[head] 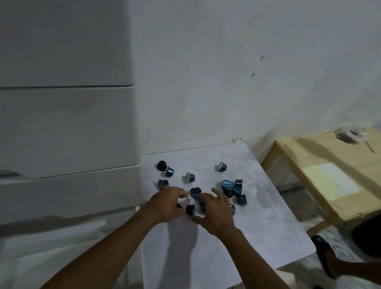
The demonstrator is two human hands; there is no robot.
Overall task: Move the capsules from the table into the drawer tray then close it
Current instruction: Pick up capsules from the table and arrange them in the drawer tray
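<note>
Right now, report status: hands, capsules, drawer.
Both hands over the pile, left hand and right hand gathering capsules. Others scattered on the table. Drawer unit at left; tray not visible.

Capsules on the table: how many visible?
13 small dark coffee capsules on the white table: four along the far side, one at left, one centre, five clustered right, two between the left hand and right hand. The hands may hide more.
</note>
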